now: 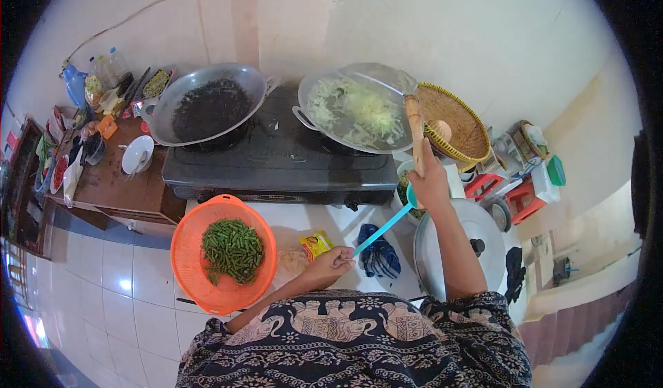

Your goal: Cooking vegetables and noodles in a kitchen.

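Note:
My right hand (431, 180) grips the wooden handle (414, 129) of a metal spatula, whose blade lies within the right wok (305, 90). That wok holds pale shredded vegetables (370, 110) in cloudy liquid. Between the thumb and fingers of my left hand (331, 264) is the end of a turquoise plastic ladle (383, 227). Its bowl is just below my right hand, partly hidden, beside a white container (406, 168) of chopped greens. Left of my left hand, an orange plastic colander (181, 248) holds cut green beans (233, 248).
A second wok (243, 74), blackened inside, sits on the left of the gas stove (279, 165). A large lidded aluminium pot (445, 232) stands close by my right forearm. Nearby lie a yellow packet (317, 244) and a blue cloth (378, 256). Behind is a woven basket (461, 118).

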